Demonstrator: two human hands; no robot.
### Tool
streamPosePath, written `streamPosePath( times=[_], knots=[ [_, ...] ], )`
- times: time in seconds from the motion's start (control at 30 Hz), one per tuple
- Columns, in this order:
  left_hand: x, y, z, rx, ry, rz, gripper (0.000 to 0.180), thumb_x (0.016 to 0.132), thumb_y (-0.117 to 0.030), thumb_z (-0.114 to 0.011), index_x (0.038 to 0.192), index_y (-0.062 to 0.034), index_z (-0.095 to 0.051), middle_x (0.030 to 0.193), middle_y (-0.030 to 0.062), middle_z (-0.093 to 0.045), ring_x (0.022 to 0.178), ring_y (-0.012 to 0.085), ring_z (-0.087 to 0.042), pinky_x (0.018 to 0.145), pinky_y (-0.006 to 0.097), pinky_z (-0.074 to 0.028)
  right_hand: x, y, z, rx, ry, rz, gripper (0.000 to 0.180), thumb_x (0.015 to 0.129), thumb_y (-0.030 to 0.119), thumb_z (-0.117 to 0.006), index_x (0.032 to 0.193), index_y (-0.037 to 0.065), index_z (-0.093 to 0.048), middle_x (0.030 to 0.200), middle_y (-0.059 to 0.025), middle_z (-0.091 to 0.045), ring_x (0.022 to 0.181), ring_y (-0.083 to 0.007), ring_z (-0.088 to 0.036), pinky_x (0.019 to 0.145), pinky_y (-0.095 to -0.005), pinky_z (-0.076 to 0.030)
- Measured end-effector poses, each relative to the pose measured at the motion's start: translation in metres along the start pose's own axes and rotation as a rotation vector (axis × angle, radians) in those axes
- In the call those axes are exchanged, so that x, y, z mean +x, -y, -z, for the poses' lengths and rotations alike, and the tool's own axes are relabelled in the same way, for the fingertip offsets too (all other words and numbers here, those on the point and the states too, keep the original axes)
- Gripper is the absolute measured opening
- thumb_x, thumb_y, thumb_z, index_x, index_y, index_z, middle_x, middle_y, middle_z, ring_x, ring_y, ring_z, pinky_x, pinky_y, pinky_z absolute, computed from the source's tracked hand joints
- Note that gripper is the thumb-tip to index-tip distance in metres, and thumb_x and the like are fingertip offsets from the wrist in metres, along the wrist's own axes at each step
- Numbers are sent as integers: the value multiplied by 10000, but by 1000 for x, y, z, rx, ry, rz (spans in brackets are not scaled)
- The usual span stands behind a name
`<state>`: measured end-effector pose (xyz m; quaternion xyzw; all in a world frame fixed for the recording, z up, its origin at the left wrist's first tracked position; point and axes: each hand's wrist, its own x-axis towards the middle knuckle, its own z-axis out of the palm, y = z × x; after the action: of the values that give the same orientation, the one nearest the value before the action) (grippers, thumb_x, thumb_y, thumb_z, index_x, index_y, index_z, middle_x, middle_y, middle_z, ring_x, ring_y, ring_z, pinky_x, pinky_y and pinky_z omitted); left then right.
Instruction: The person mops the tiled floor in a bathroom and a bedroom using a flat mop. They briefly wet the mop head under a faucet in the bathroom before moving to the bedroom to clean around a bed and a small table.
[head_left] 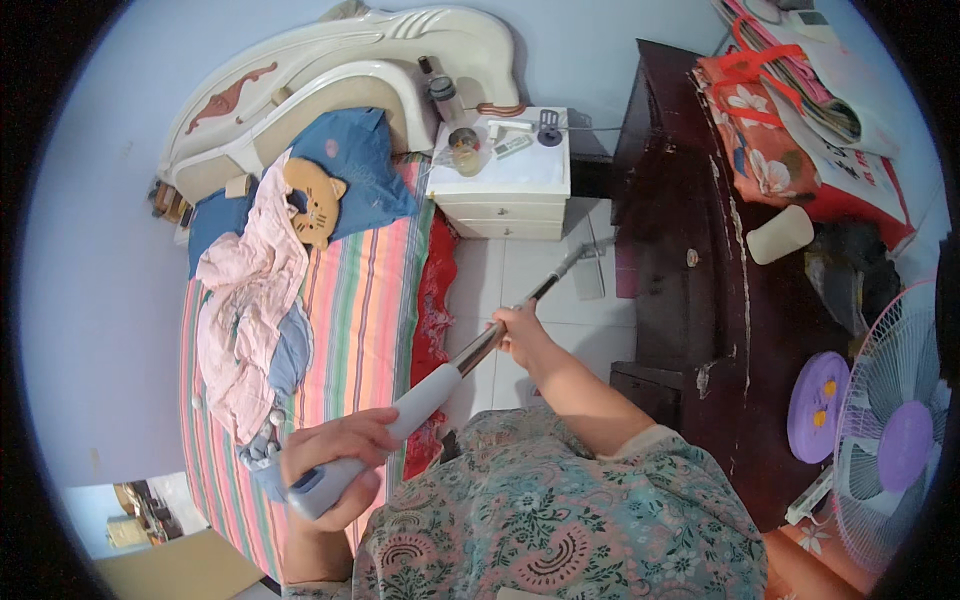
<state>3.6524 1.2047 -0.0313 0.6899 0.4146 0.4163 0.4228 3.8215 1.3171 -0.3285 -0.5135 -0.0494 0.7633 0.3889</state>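
Observation:
A long-handled flat mop (pixel 430 402) slants from the lower left up toward the tiled floor. My left hand (pixel 345 455) is closed round the thick pale grey grip at its near end. Farther along, the fingers of my right hand (pixel 520 332) wrap the shiny metal pole. At the far end, the pale flat mop head (pixel 588 272) lies on the white tiles, between the white bedside cabinet and the dark wooden cabinet. Part of its far side is hard to make out.
At left stands a bed with a striped sheet (pixel 350 350), pink bedding and a cat-shaped cushion (pixel 318 205). A bedside cabinet (pixel 500 210) carries a jar and remotes. On the right are a dark cabinet (pixel 685 300), bags and a purple fan (pixel 905 445).

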Motion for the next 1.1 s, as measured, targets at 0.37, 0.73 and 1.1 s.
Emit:
streamPosePath(
  times=[0.37,0.73,1.1],
  knots=[
    [-67,-55,49,56,-368,94,217,620,-175,-619,609,26,-540,573,171,-564,574,292,-610,728,481,-516,-35,-78,-32,-6,117,-152,1064,716,-39,-543,1293,172,326,796,-89,-493,630,-174,-544,600,-364,-506],
    [-142,-33,48,127,-697,167,305,695,-213,-700,798,9,-518,810,193,-595,841,341,-603,806,495,-466,2,-99,-94,-459,304,-266,1021,761,85,-574,1278,25,305,740,-103,-551,557,-182,-568,485,-335,-477],
    [-156,39,61,12,-473,83,135,722,-127,-638,688,-25,-556,728,115,-594,839,315,-619,889,470,-433,76,-127,-106,-376,194,-99,878,704,29,-485,1374,239,44,786,-94,-493,527,-153,-501,420,-307,-432]
  ],
)
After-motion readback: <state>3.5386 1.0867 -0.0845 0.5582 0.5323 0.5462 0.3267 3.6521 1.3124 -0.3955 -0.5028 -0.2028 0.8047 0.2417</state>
